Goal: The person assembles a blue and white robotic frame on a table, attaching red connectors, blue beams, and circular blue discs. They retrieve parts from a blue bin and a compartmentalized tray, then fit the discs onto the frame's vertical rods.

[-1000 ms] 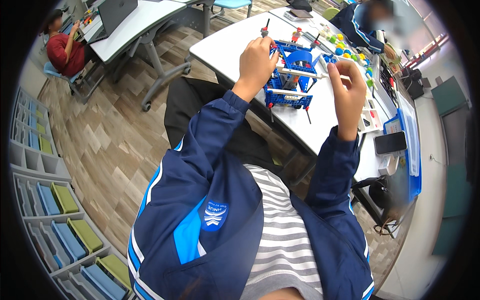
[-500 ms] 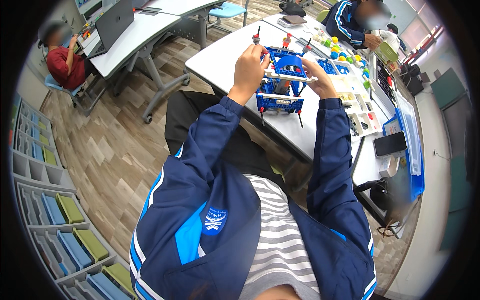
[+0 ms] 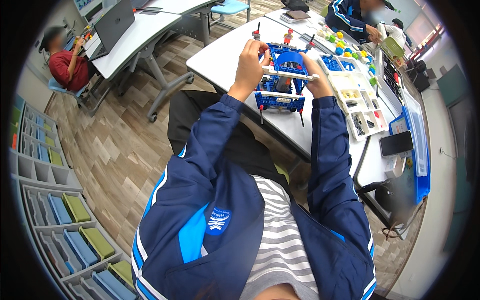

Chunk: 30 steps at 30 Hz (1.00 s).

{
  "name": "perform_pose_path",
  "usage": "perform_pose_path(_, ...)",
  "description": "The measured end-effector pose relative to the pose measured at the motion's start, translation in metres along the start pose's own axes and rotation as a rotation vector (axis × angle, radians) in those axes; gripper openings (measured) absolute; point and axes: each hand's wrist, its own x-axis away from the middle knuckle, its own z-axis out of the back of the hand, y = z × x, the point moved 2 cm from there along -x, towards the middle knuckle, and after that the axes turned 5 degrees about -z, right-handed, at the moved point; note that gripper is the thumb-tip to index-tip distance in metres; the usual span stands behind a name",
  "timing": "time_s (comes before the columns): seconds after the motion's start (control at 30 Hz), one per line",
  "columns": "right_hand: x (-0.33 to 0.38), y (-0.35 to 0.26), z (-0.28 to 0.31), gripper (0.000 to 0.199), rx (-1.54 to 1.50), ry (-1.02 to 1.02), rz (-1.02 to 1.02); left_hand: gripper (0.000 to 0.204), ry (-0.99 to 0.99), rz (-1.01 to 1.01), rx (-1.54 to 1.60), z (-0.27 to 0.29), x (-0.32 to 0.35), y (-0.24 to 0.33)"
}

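Building-brick model: the blue frame (image 3: 283, 97) sits on the white table (image 3: 220, 54) in front of you, between your hands; its longer run goes from your near edge toward the far side; you cannot tell which end is its front
Beams and panel: the white beam (image 3: 291, 74) lies crosswise, left to right, its right end tilted slightly lower; beyond it bows a smooth blue curved panel (image 3: 291, 59); the plastic is studded and pierced with holes
Rods: thin dark rods with red collars jut from the near and far corners
Left hand: your left hand (image 3: 248, 67) touches the frame's left side, fingers bent; whether they clamp it, you cannot tell
Right hand: your right hand (image 3: 317, 80) is against the right side, fingertips hidden, grip unclear
Rightward: a white compartmented tray (image 3: 341, 81) of small parts; a flat dark phone (image 3: 396, 143)
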Motion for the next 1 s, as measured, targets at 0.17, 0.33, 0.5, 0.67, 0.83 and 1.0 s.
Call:
perform_pose_path(0.17,0.0,0.003,-0.001,0.032,-0.033,0.006,0.003,0.009,0.045,0.014,0.082,-0.003,0.002,0.001)
perform_pose_path(0.33,-0.006,0.007,0.003,0.03,-0.119,0.01,-0.04,0.014,0.082,0.197,0.219,-0.005,0.003,-0.002)
perform_pose_path(0.5,-0.004,0.005,0.007,0.026,-0.158,-0.087,-0.071,0.043,-0.156,0.757,0.539,0.004,-0.008,-0.024)
perform_pose_path(0.67,-0.001,0.005,0.005,0.026,-0.172,-0.136,-0.071,0.05,-0.498,0.975,0.846,0.016,-0.016,-0.041)
perform_pose_path(0.83,0.003,0.004,0.005,0.028,-0.125,-0.181,-0.04,0.04,-0.584,0.992,1.025,0.02,-0.012,-0.053)
perform_pose_path(1.0,0.002,0.004,0.005,0.027,-0.123,-0.237,-0.04,0.029,-0.628,0.994,1.177,0.016,-0.008,-0.061)
